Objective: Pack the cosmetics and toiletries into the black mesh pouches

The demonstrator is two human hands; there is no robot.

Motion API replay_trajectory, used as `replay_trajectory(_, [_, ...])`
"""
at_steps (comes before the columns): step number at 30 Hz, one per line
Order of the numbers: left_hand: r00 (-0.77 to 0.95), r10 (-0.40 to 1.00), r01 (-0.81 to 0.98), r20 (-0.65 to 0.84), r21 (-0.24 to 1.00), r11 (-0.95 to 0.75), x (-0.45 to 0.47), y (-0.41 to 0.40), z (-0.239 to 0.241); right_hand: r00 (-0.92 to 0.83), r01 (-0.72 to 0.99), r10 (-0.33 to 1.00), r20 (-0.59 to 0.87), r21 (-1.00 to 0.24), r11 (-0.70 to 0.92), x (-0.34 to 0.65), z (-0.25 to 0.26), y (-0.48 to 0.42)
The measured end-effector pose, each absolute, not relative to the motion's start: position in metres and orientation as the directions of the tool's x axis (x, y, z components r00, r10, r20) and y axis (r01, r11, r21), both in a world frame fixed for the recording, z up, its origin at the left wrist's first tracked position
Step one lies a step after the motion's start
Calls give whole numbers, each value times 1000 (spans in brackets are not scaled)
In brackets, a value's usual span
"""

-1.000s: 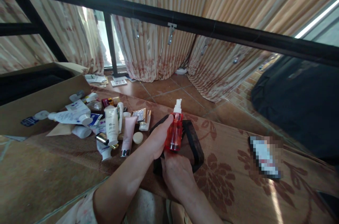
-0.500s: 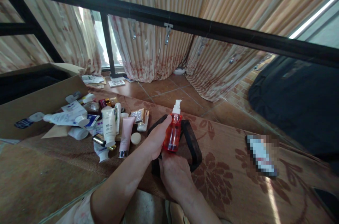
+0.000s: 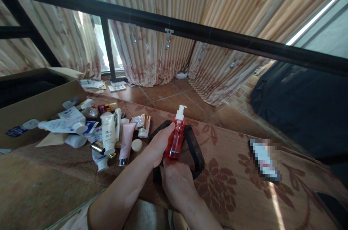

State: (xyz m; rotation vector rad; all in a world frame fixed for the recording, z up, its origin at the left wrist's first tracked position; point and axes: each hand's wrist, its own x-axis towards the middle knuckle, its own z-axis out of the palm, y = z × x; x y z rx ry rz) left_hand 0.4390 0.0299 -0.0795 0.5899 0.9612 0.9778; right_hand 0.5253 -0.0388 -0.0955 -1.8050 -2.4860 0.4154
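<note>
My left hand is closed around a red see-through pump bottle with a white pump head, thumb along its upper side. The bottle stands nearly upright over a black-framed mesh container on the cloth. Just below the bottle's base, my right hand is closed with its back towards me. Its fingers are hidden, so what they grip cannot be made out. Left of my hands lie a small round white jar, a pink tube with a silver cap, and a white tube.
A cardboard box stands at the left beside several tubes and bottles. On the right of the patterned cloth lies a blurred-out flat object and a dark phone-like slab. A black rail crosses in front of the curtains.
The view has shifted slightly, moving the scene a little left and down. Both hands keep their places at the red bottle, which tilts slightly more to the right.
</note>
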Motion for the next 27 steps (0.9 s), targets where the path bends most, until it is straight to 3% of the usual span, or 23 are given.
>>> replay_trajectory(9, [196, 919, -399, -342, 828, 393, 439, 27, -75, -327, 921, 942, -80, -251, 298, 526, -101, -40])
replay_trajectory(27, [232, 968, -69, -91, 992, 110, 438, 30, -91, -339, 924, 930, -142, -235, 301, 521, -99, -38])
